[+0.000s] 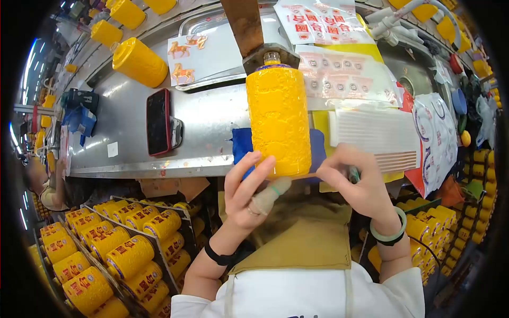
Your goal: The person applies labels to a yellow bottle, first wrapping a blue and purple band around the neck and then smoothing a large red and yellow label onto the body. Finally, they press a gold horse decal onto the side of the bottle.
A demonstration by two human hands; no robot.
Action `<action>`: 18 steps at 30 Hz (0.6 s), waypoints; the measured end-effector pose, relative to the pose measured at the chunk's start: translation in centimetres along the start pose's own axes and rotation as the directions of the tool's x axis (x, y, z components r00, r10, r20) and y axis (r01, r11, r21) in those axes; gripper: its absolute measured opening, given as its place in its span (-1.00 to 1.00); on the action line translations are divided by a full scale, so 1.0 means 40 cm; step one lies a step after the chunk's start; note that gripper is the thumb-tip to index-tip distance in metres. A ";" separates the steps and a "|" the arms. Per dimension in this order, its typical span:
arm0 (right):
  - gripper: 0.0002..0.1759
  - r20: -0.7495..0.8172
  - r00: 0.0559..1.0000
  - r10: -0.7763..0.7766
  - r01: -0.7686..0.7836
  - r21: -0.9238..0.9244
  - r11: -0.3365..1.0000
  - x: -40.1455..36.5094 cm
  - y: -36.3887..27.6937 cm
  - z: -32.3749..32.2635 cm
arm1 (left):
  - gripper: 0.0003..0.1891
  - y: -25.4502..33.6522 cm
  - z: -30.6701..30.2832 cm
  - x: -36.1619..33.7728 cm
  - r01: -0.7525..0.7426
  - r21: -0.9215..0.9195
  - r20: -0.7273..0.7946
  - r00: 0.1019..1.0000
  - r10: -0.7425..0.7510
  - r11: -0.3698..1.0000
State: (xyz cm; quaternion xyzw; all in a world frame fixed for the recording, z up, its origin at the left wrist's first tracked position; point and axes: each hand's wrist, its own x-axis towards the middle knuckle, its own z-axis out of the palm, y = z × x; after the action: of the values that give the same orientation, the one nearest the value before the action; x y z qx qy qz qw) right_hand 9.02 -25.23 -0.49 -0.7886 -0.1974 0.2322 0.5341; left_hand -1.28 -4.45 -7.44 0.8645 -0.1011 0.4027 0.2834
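A yellow embossed bottle (279,116) lies with its bare glass neck in the notch of a brown rest (245,32) and its base toward me. My left hand (250,193) is closed round the near end, two fingers on top and the covered thumb at the base edge. At the base's right side my right hand (354,177) pinches a thin brownish strip (313,177) that runs along the base edge. Something small and dark green (353,174) shows between its fingers. Blue cloth (242,146) lies under the bottle.
A sheet of pale strips (376,132) and printed sticker sheets (339,74) lie right. To the left are a phone (158,122), another yellow bottle (139,62) and horse stickers (183,73). Crates of yellow bottles (130,257) stand below the bench. A person (52,188) sits far left.
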 end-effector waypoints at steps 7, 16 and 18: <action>-0.85 0.030 0.999 0.027 -0.028 0.027 0.999 0.001 -0.007 0.009 | -0.75 -0.014 0.026 -0.028 0.220 -0.249 -0.073 0.967 -0.245 0.943; -0.84 0.033 0.999 0.039 -0.040 0.037 0.999 0.003 0.006 0.006 | -0.75 -0.009 0.002 -0.019 0.046 0.004 -0.011 0.999 -0.046 0.999; -0.85 0.034 0.999 0.035 -0.036 0.018 0.999 0.006 0.008 0.006 | -0.76 0.000 0.001 -0.007 0.069 -0.022 0.017 0.997 -0.069 0.997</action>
State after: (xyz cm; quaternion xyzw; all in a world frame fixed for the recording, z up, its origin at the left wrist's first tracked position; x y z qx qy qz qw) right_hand 9.10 -25.01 -0.90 -0.7829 -0.1901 0.2565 0.5340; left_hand -1.43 -4.48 -7.68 0.8675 -0.0780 0.3842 0.3062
